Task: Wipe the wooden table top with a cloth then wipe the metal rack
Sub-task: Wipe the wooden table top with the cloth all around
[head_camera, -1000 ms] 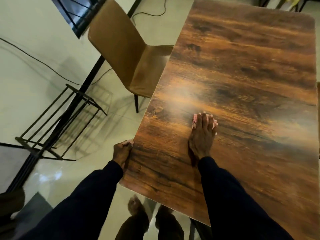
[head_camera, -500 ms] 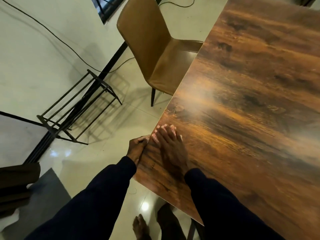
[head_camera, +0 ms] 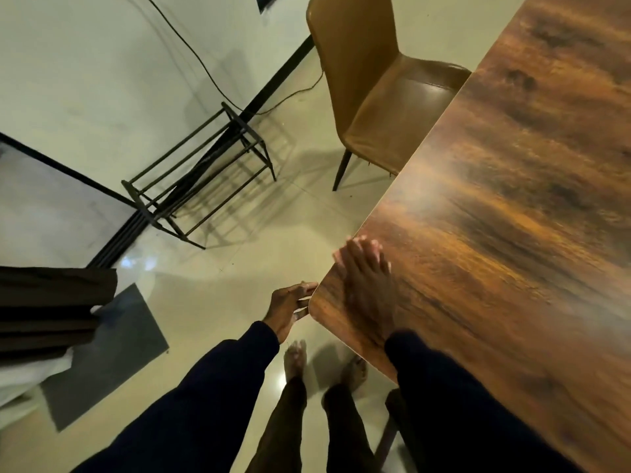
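Observation:
The wooden table top [head_camera: 512, 199], dark brown with strong grain, fills the right side of the head view. My right hand [head_camera: 368, 288] lies flat on it by the near left corner, pressing down a pale pink cloth [head_camera: 340, 259]. Only a thin edge of the cloth shows past the fingertips. My left hand [head_camera: 286, 308] grips the table's rounded corner, thumb on top and fingers under the edge. The black metal rack [head_camera: 201, 179] stands on the floor to the left, against the wall and apart from both hands.
A tan chair [head_camera: 382, 107] is tucked against the table's left side, beyond my hands. A black cable [head_camera: 191, 52] runs down the wall behind the rack. A grey mat [head_camera: 112, 353] lies at lower left, and my bare feet [head_camera: 295, 360] stand on glossy floor.
My right hand has slid the cloth left and toward me, from mid-table to the near left corner. My left hand has shifted along the edge to the corner. The view has swung left.

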A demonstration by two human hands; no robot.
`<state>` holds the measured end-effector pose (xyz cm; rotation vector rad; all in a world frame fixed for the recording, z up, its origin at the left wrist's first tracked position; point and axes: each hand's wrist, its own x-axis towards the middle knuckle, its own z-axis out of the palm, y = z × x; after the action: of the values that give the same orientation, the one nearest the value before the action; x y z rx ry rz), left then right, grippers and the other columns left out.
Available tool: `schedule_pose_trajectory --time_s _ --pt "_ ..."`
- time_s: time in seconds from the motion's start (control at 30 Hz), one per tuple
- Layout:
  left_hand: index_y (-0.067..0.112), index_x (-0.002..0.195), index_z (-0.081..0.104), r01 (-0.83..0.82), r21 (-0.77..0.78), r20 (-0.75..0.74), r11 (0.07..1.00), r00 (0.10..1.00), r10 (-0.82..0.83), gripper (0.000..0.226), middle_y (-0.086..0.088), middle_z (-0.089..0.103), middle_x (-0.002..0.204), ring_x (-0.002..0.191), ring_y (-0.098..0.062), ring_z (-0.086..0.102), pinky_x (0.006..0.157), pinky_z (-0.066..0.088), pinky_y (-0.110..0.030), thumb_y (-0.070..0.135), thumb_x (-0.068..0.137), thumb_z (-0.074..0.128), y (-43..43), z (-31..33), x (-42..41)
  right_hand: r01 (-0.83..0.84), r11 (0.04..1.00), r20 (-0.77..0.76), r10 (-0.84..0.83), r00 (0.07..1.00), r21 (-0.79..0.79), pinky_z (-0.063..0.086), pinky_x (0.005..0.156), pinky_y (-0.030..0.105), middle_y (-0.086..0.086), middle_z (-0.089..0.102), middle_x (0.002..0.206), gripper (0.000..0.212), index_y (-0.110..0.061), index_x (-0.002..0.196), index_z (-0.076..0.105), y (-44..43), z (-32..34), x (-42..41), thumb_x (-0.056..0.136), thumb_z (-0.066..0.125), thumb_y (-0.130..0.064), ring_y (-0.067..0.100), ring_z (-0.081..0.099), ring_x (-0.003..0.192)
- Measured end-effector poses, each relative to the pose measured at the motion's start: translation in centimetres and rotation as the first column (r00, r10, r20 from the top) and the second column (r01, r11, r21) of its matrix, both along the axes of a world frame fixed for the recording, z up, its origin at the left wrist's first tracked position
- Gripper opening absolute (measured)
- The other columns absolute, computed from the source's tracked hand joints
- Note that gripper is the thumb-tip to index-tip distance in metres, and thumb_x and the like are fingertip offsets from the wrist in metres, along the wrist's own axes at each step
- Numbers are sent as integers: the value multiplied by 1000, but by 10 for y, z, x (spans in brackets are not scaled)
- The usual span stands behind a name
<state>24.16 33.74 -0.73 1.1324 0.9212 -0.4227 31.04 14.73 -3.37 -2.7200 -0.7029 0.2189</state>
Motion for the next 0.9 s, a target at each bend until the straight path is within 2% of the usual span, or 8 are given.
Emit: schedule_pose_trajectory --time_s 0.07,0.13,0.2,0.4,0.53,0.63,0.77,0.9 --pt "1 117 73 17 -11 1 1000 1000 -17 29 -10 74 109 89 -21 68 80 54 -32 14 100 54 -2 1 -1 -174 984 4 174 985 -31 15 129 72 7 16 178 60 -26 169 27 -1 -7 -50 110 29 -36 35 3 166" --pt "0 116 73 22 -28 3 999 1000 -22 28 -10 73 105 90 -24 67 83 54 -34 14 100 55 -2 2 -2 -256 966 43 257 965 -39 9 128 68 6 12 180 70 -27 170 25 -13 -10 -79 105 51 -25 35 1 167" --pt "0 119 71 45 -39 6 998 999 -45 29 -10 73 107 95 -26 67 89 52 -37 15 101 54 0 6 -1 -144 989 35 145 989 -31 9 127 73 6 9 180 77 -26 170 23 -30 -4 -77 103 61 -30 35 -1 167" --pt "-3 125 67 102 -54 -18 993 995 -103 31 -15 71 123 114 -32 67 99 51 -38 13 103 53 22 11 -6 356 930 12 -356 934 -90 5 132 66 16 7 178 65 -14 170 21 -19 11 -58 110 29 -39 40 -1 166" --pt "-2 121 69 109 -60 -40 992 993 -112 29 -16 72 121 109 -31 69 97 50 -37 14 101 56 36 14 -10 54 999 110 -53 992 -8 21 127 70 11 19 177 80 -21 167 33 35 0 -100 96 67 -5 40 13 164" --pt "-1 120 70 149 -65 -33 987 988 -151 29 -15 73 121 109 -30 70 97 51 -36 15 101 56 46 16 -12 -42 998 97 46 994 -36 23 125 68 6 22 177 91 -25 167 33 29 2 -113 89 77 -8 36 12 164" --pt "0 120 70 200 -68 -21 977 979 -202 28 -14 73 121 113 -33 69 101 51 -38 15 100 56 54 18 -13 170 982 74 -163 984 -87 30 124 71 14 23 176 68 -18 166 36 -11 6 -120 101 57 -18 41 18 164" --pt "0 119 70 244 -67 6 967 970 -244 27 -16 72 120 113 -34 68 103 51 -41 12 99 58 53 17 -12 504 864 -36 -504 863 -21 26 128 67 17 28 173 56 -9 163 41 4 19 -120 113 27 -33 41 23 162"
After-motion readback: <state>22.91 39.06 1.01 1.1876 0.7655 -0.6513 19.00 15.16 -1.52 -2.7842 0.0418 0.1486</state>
